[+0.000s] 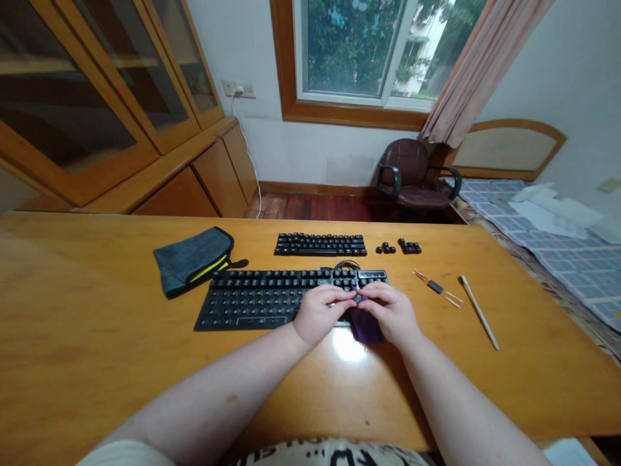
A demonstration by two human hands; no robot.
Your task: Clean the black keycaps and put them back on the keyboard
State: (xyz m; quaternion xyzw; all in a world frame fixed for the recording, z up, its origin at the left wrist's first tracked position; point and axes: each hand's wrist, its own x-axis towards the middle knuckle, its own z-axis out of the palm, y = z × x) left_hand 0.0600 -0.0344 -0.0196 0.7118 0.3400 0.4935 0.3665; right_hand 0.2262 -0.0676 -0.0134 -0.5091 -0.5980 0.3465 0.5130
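Over the right part of a black keyboard (257,303), my two hands meet fingertip to fingertip. Between them is a small dark keycap (358,298), partly covered by fingers. My left hand (320,314) pinches it from the left. My right hand (395,315) is closed on a purple cloth (367,327), which hangs below the fingers and touches the keycap's side. Most of the keyboard's switches show bare, without caps; some caps seem to remain at its upper right, partly hidden by my hands.
Behind the keyboard lie rows of loose black keycaps (320,245), with smaller keycap groups (387,248) to their right. A wire keycap puller (435,287) and a thin brush (478,312) lie at right. A folded grey cloth (191,260) rests at left. A coiled cable (347,265) sits behind the keyboard.
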